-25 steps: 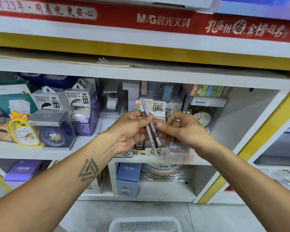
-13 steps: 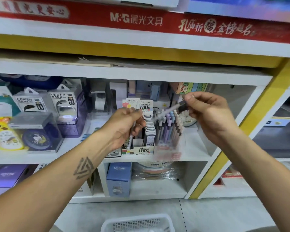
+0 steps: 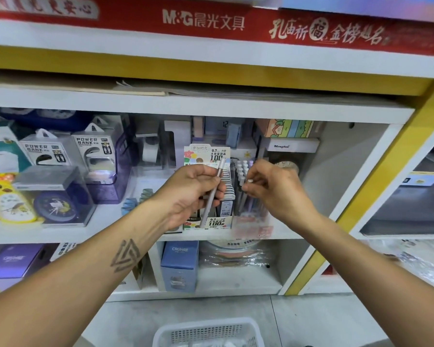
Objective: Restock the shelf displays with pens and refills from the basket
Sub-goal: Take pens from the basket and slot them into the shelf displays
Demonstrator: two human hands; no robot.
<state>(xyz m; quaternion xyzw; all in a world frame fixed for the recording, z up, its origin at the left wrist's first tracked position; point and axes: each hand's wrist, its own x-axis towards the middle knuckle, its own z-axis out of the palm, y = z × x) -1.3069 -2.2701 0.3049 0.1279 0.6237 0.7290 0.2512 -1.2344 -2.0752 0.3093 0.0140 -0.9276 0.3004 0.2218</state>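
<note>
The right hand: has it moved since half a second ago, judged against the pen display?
Yes. The right hand has dropped from above the pen display to its top, pinching a pen there.

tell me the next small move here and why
Probably push the pen under the right hand down into the clear pen holder: its fingertips pinch a pen top standing among the others. The left hand holds another pen for afterwards.

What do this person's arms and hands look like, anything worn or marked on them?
Both forearms are bare, with no sleeves in view. The left forearm carries a dark tattoo of interlocking triangle outlines. The left hand and the right hand wear no gloves; no rings, watch or bracelets are visible.
</note>
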